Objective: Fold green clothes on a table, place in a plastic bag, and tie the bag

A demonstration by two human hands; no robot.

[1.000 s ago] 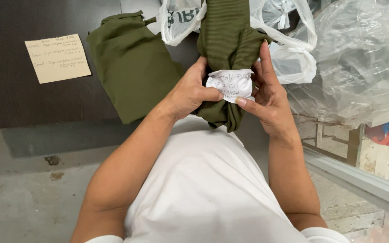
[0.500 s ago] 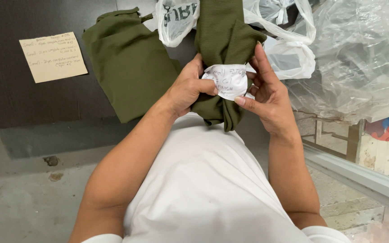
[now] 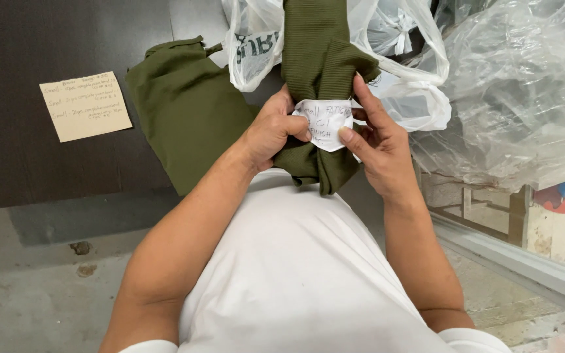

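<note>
A small white paper label (image 3: 325, 122) with handwriting is lying pinched between the fingertips of both hands, against olive cloth. White plastic bags (image 3: 393, 59) with dark print are sitting just beyond the fingers, and clear crinkled plastic wrap (image 3: 524, 91) is spreading out to their right. A tan handwritten note card (image 3: 85, 106) is lying well left of the fingers on the dark table.

Open room is lying to the left, over the dark brown wooden surface (image 3: 67, 39), where only a flat tan handwritten paper note (image 3: 86, 106) is resting. A folded olive-green cloth garment (image 3: 188, 111) is covering the middle. Thin white plastic carrier bags (image 3: 400, 39) are crowding the far centre, and crumpled clear plastic sheeting (image 3: 524, 91) is blocking the right side.
</note>
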